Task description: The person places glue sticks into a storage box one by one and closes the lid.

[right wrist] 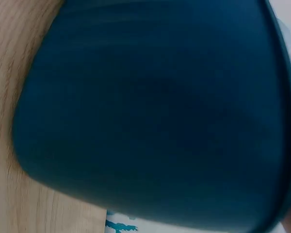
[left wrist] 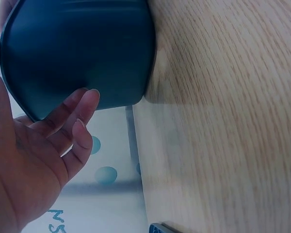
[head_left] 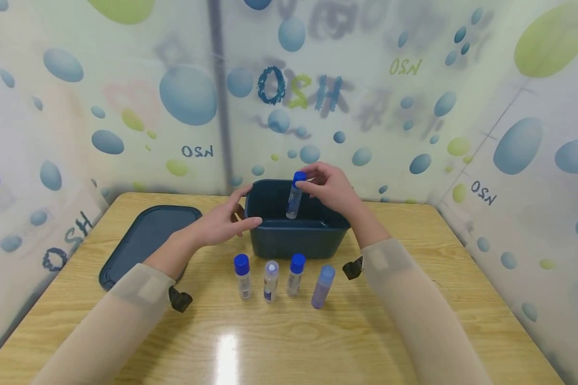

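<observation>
A dark teal plastic bin [head_left: 298,243] stands upright near the back of the table. My left hand [head_left: 221,222] is at its left end, thumb along the front corner of the rim and forefinger toward the back corner. In the left wrist view the other fingers [left wrist: 82,104] are loosely bent against the bin's outer end wall. My right hand [head_left: 331,190] pinches a small clear bottle [head_left: 294,200] by its blue cap, thumb and fingers round the top. This bottle hangs slightly tilted in the bin's mouth. The bin's outer wall [right wrist: 150,111] fills the right wrist view and hides the right fingers.
Before the bin stand two blue-capped clear bottles [head_left: 243,275] [head_left: 295,275], a pale-topped clear bottle [head_left: 271,280] and a purplish bottle [head_left: 321,289] with a lighter blue cap. A dark lid [head_left: 146,240] lies left. Patterned fabric walls [head_left: 289,133] enclose the table's back and sides.
</observation>
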Available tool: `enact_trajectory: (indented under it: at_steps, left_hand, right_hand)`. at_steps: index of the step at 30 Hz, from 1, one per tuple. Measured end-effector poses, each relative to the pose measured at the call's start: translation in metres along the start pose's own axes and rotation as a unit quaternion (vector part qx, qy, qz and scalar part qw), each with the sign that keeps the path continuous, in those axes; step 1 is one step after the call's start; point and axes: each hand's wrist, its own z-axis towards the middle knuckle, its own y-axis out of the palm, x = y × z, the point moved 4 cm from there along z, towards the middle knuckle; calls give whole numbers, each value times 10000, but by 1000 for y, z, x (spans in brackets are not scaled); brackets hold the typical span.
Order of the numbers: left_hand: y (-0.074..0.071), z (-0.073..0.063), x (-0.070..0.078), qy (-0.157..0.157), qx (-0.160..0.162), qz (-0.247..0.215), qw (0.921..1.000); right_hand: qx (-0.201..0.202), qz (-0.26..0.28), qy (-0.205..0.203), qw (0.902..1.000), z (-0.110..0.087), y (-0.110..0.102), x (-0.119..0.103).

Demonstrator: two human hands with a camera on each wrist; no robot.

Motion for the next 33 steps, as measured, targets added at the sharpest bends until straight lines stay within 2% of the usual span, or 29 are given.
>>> enact_trajectory:
  at_steps: [6, 20, 33]
  left_hand:
    - [-1, 0, 0, -17, -46, -47, 10000]
    - [-1, 1, 2, -4, -69, -108, 9999]
    - [-2, 1, 1, -37, -57, -90, 9999]
  right_hand:
    - [-253, -181, 175, 9994, 12, 11, 0]
    - [-899, -562, 213, 9941, 33, 27, 1]
    - [-1167, -197, 216, 9927, 36, 45, 15]
